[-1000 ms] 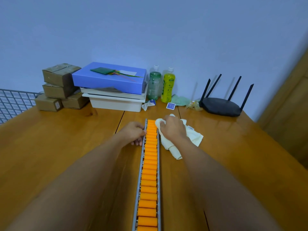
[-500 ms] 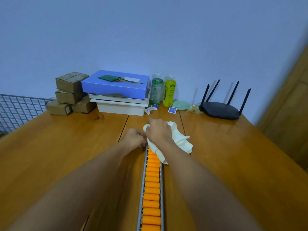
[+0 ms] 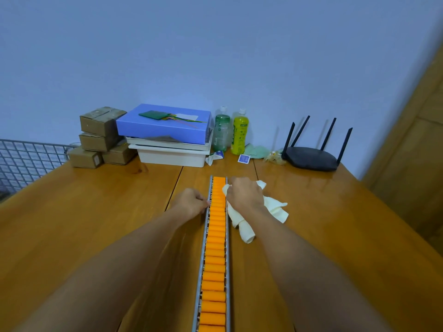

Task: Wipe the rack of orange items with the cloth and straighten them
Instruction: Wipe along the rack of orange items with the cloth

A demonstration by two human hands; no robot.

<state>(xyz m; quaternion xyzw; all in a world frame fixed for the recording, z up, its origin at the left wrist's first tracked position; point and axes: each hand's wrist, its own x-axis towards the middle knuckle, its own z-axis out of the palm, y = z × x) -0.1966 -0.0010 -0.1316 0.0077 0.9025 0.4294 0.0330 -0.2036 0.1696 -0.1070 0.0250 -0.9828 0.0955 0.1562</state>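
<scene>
Cloth point(image 3: 275, 210) bunched in right hand point(image 3: 245, 195) beside rack point(image 3: 203, 248) (left hand point(image 3: 191, 202) pinches its rail).

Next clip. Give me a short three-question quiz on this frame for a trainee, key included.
1. True or false: the right hand holds the cloth at the right side of the rack.
2. Which of these stands closest to the router? A. yellow bottle B. blue box C. cardboard boxes
3. Fill in: the left hand touches the rack's ___ rail.
Key: 1 true; 2 A; 3 left.
</scene>
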